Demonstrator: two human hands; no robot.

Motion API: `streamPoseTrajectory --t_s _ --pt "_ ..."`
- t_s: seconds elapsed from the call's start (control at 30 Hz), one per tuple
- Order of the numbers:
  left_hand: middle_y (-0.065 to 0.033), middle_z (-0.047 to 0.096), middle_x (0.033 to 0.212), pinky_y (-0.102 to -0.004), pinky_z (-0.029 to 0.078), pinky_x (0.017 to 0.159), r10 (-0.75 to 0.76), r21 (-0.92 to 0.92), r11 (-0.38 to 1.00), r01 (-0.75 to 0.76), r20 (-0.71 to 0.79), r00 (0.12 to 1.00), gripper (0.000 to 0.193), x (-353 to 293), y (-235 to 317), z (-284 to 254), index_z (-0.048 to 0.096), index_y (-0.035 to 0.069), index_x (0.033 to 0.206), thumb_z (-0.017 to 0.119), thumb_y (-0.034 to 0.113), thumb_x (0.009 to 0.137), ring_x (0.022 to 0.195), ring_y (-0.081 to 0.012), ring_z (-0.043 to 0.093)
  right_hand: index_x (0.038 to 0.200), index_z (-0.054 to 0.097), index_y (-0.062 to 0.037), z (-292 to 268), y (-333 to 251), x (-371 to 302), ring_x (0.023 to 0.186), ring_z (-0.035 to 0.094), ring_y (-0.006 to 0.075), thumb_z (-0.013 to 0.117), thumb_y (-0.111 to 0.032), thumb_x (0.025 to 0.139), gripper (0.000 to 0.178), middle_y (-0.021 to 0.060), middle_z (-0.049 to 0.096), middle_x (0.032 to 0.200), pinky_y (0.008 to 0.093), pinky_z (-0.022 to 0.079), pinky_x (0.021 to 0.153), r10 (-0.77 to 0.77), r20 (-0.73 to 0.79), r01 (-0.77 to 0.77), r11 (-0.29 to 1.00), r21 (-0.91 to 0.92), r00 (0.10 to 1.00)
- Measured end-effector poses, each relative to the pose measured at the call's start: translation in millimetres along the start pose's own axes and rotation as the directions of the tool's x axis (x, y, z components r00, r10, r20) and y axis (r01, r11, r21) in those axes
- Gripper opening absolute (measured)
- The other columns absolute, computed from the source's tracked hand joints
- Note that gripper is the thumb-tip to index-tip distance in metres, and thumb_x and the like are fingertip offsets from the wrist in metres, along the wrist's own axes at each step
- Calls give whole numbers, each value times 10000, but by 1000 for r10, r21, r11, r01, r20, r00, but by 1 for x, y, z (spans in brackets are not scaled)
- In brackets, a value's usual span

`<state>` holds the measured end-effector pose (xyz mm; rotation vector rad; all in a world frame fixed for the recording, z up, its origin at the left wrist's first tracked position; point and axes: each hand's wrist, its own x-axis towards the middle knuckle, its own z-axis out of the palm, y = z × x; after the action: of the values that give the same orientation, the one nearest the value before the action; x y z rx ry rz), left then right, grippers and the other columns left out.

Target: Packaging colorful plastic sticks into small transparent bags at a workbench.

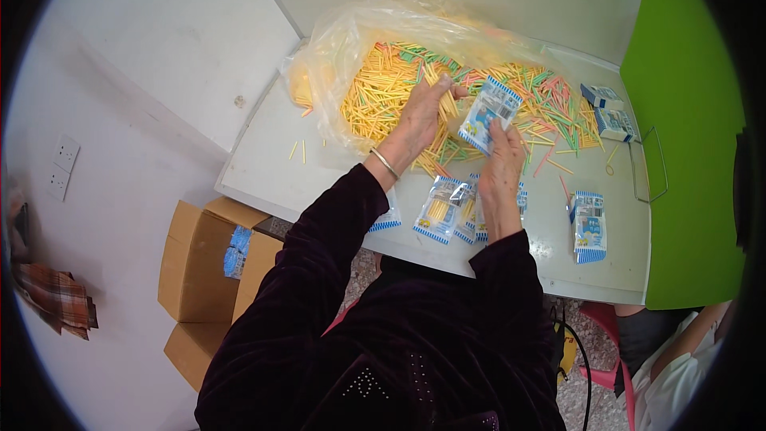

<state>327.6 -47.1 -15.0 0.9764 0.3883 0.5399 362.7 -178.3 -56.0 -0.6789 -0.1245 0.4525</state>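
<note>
The left hand (420,116) pinches a bunch of sticks (437,80) from the pile (filling step, seemingly); beside it the right hand (501,156) grips a small packet (488,114), whose mouth needs opening.

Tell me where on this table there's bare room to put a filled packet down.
The table is bare at its near-left corner, left of the clear bag, apart from a few stray sticks. Another bare strip lies along the near-right edge below the lone packet. It is crowded around the stick pile, both hands, and the packets by the right hand.
</note>
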Motion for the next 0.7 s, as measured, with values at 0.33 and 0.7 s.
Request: streamPoseTrajectory --t_s 0.33,0.7 --pt "-137 577 879 -410 525 755 76 -121 991 -60 133 988 249 -3 41 10 433 -31 985 392 214 967 817 -300 623 903 638 -6 -16 -43 -13 652 546 25 614 -169 856 171 -10 627 766 174 423 578 288 301 -122 875 -469 909" --pt "-73 581 801 -285 533 692 126 126 976 -179 347 929 336 -46 32 35 533 19 854 417 316 962 765 -187 637 946 650 19 -26 -53 -16 678 558 39 624 -159 848 205 9 641 792 174 424 631 435 336 -226 830 -510 835"
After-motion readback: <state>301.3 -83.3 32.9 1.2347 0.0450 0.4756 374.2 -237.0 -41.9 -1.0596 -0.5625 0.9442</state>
